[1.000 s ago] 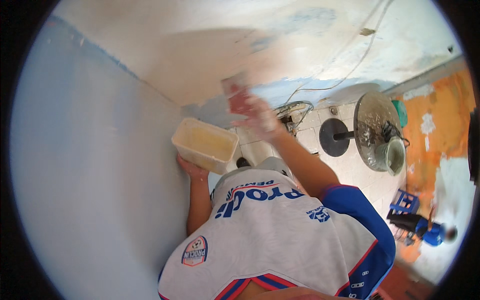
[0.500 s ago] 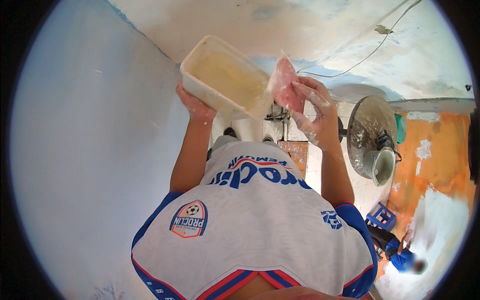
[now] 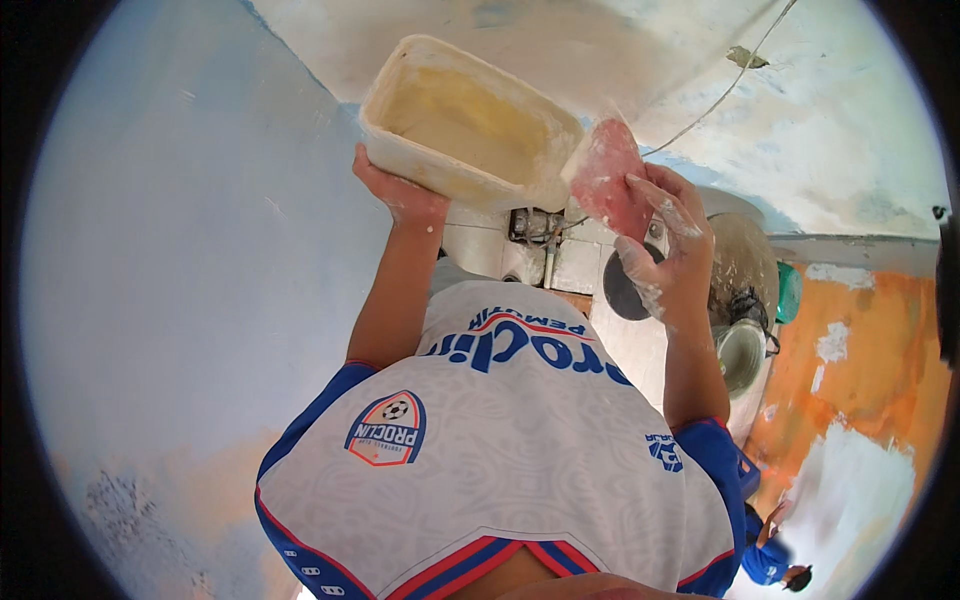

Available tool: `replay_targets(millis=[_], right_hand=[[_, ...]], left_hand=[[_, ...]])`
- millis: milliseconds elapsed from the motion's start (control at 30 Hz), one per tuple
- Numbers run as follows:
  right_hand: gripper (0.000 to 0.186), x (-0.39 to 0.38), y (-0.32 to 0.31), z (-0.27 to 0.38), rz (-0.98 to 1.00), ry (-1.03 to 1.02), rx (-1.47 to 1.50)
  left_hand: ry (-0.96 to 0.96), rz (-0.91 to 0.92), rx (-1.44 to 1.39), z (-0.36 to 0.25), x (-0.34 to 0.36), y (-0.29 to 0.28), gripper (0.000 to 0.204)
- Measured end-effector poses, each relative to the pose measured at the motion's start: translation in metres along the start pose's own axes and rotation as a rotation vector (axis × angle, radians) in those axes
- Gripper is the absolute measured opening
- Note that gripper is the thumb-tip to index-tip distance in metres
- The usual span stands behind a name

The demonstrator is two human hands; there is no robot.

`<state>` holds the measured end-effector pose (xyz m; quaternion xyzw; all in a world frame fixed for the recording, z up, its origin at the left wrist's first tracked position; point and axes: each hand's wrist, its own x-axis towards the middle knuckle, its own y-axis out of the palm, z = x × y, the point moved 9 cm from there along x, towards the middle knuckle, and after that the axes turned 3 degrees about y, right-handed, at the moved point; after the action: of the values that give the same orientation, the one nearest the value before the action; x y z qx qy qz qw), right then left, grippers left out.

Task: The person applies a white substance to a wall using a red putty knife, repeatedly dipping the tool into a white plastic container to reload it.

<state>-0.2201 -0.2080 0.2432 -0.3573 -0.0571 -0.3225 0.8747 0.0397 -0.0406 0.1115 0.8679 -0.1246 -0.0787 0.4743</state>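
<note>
My left hand (image 3: pixel 405 195) grips the lower left side of a cream plastic tub (image 3: pixel 470 125), its inside smeared with pale yellowish paste. A red flat scraper (image 3: pixel 610 175) with white smears is at the tub's right rim; whether they touch is unclear. My right hand (image 3: pixel 675 240), coated with white paste, holds the scraper by its fingertips, thumb below it.
A pale wall (image 3: pixel 170 250) is at my left, a patchy wall with a cable above. To the right are a round tabletop (image 3: pixel 735 265), a dark round base (image 3: pixel 630 280), a bucket (image 3: pixel 740 355), a green container (image 3: pixel 788 290) and an orange wall. A person (image 3: pixel 765 560) is at lower right.
The tub has risen in the picture and tipped. My right hand has brought the scraper from the wall area to the tub's right rim, then both shifted slightly right.
</note>
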Motion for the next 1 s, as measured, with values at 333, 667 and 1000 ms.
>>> replay_targets(millis=[333, 667, 1000], right_hand=[[0.053, 0.029, 0.013, 0.017, 0.237, 0.169, 0.199], [0.044, 0.055, 0.02, 0.042, 0.619, 0.354, -0.011], [0.061, 0.049, -0.01, 0.02, 0.488, 0.48, 0.216]], left_hand=[[1.359, 0.149, 0.962, -0.061, -0.047, 0.029, 0.066], [1.044, 0.146, 0.441, -0.063, -0.033, 0.03, 0.057], [0.67, 0.026, 0.332, -0.048, 0.023, -0.007, 0.065]])
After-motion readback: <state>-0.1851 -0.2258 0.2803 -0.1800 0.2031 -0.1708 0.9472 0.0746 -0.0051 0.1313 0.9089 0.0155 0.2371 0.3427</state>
